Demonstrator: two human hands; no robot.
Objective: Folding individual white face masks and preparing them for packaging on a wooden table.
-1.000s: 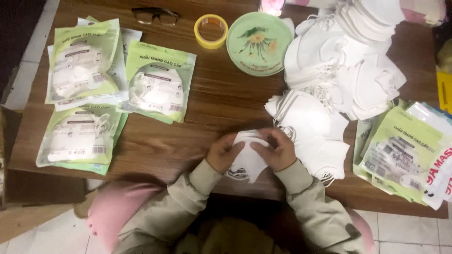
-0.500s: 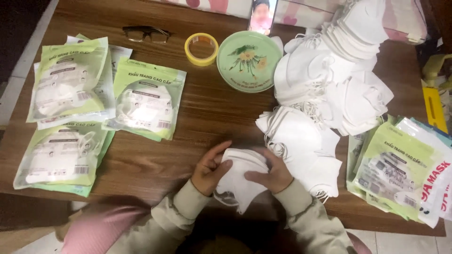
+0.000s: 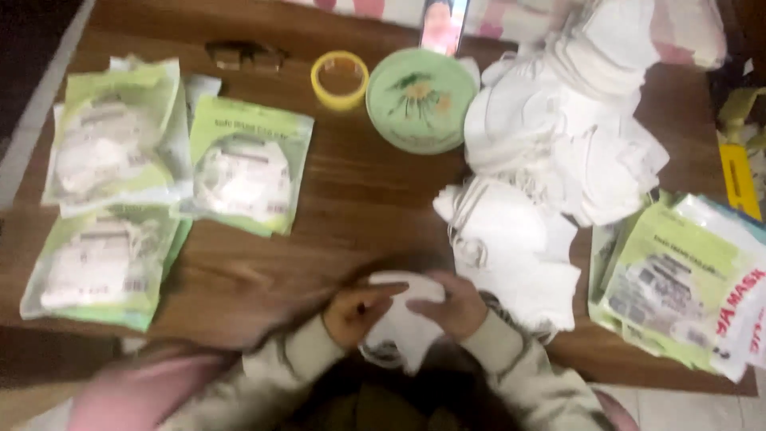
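Observation:
My left hand [image 3: 357, 312] and my right hand [image 3: 452, 304] both grip one white face mask [image 3: 401, 326] at the near edge of the wooden table [image 3: 359, 191]. The mask is folded and hangs down between the hands, over my lap. A heap of loose white masks [image 3: 550, 160] lies just right of my right hand. The picture is blurred, so the fingers' exact hold is unclear.
Several green packaged masks [image 3: 239, 172] lie at the left, and more green packets [image 3: 678, 279] at the right edge. A yellow tape roll [image 3: 339, 78], a round green lid [image 3: 421, 99] and a pair of glasses [image 3: 243, 54] sit at the far side.
The view has dipped and blurred. Both hands with the mask have shifted slightly toward the near table edge; the mask stays held between them.

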